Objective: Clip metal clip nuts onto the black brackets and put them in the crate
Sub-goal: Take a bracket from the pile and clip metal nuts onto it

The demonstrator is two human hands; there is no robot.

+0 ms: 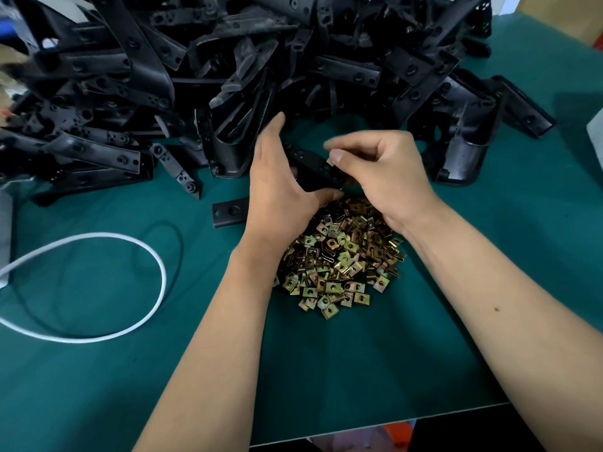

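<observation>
Clipping step underway: left hand (277,187) gripped a bracket (313,164) above the nut pile (339,256) while right-hand fingers (337,157) pinched a nut at its edge; next, probably press it home; crate unseen.

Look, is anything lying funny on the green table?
A white cord loops loosely across the green mat left of the clip nuts, unrelated to the clipping. One small black plate lies apart from the bracket pile.
</observation>
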